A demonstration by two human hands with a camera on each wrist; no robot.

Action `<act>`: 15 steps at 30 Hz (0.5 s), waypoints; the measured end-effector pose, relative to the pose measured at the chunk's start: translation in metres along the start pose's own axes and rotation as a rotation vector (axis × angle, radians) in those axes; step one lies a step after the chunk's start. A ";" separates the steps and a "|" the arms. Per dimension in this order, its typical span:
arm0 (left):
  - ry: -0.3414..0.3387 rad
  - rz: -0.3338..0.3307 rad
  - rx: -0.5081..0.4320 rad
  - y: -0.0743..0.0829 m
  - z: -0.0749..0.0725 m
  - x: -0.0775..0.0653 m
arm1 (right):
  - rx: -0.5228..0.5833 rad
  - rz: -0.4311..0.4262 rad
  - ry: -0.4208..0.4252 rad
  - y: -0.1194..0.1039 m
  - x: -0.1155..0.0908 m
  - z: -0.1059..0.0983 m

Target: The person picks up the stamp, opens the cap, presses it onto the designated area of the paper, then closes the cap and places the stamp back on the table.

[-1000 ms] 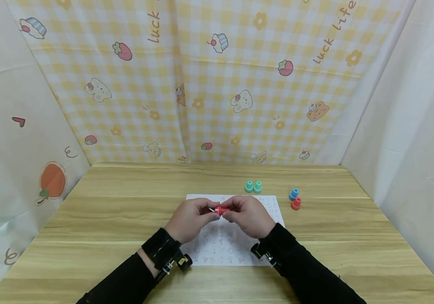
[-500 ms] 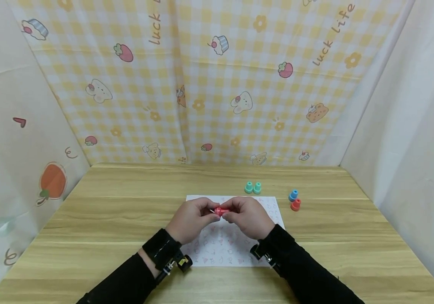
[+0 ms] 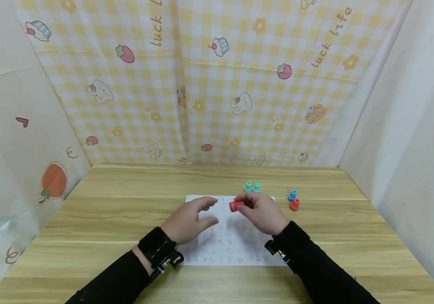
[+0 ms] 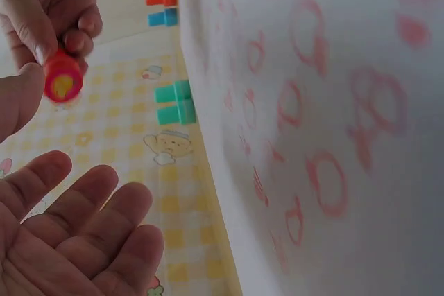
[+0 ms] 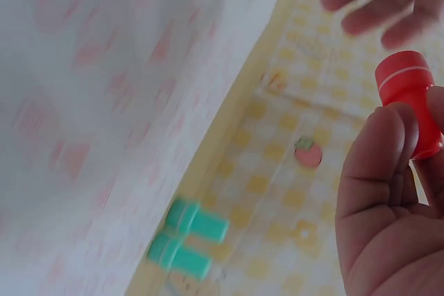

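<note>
My right hand (image 3: 264,213) pinches a red toy stamp (image 3: 236,205) between thumb and fingers above the sheet of paper (image 3: 224,249). In the left wrist view the stamp's end (image 4: 64,86) faces the camera, pink-rimmed with a yellow middle. The right wrist view shows the stamp (image 5: 404,77) with a pale line round its wide end. My left hand (image 3: 186,221) hovers over the paper's left side, fingers and thumb spread, holding nothing and apart from the stamp. Rows of small red and pink marks cover the paper.
Two green stamps (image 3: 252,187) stand just behind the paper. To its right, a blue stamp (image 3: 292,195) and another red stamp (image 3: 294,204) stand close together. The wooden table (image 3: 126,185) ends at a checked cloth (image 3: 217,118) behind.
Both hands were together on the red stamp. The left hand has let go and spread its fingers, while the right hand has moved right and slightly back with the stamp.
</note>
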State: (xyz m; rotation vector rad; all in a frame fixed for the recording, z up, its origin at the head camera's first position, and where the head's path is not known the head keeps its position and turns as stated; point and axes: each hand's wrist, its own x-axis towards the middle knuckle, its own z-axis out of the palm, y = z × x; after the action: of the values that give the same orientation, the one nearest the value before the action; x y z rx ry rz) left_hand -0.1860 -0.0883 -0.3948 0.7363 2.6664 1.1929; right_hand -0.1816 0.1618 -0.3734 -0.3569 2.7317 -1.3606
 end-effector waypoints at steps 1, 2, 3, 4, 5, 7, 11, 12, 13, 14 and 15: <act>0.005 -0.003 0.030 -0.001 0.000 0.000 | -0.007 0.006 0.000 0.002 -0.001 -0.004; 0.010 -0.007 0.055 -0.002 -0.001 -0.001 | -0.018 0.010 0.005 0.005 -0.002 -0.008; 0.014 -0.012 0.078 -0.002 -0.001 -0.001 | -0.028 0.019 0.007 0.007 -0.004 -0.013; 0.014 -0.017 0.095 -0.003 -0.002 -0.001 | -0.044 0.034 0.013 0.009 -0.006 -0.017; 0.015 -0.022 0.110 -0.003 -0.003 -0.002 | -0.061 0.046 0.018 0.012 -0.007 -0.021; 0.015 -0.027 0.130 -0.005 -0.004 -0.003 | -0.100 0.075 0.028 0.016 -0.010 -0.029; 0.019 -0.033 0.171 -0.008 -0.007 -0.004 | -0.142 0.096 0.042 0.028 -0.014 -0.045; 0.020 -0.037 0.182 -0.009 -0.008 -0.004 | -0.155 0.101 0.050 0.031 -0.015 -0.049; 0.021 -0.041 0.192 -0.010 -0.009 -0.004 | -0.166 0.098 0.055 0.034 -0.015 -0.053; 0.020 -0.045 0.200 -0.011 -0.010 -0.004 | -0.179 0.101 0.062 0.037 -0.016 -0.057; 0.023 -0.047 0.206 -0.012 -0.011 -0.004 | -0.197 0.108 0.068 0.041 -0.016 -0.060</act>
State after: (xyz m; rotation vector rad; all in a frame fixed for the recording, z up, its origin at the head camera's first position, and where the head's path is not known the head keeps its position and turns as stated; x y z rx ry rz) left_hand -0.1903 -0.1046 -0.3960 0.6869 2.8379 0.9311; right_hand -0.1830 0.2362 -0.3696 -0.1726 2.9017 -1.1020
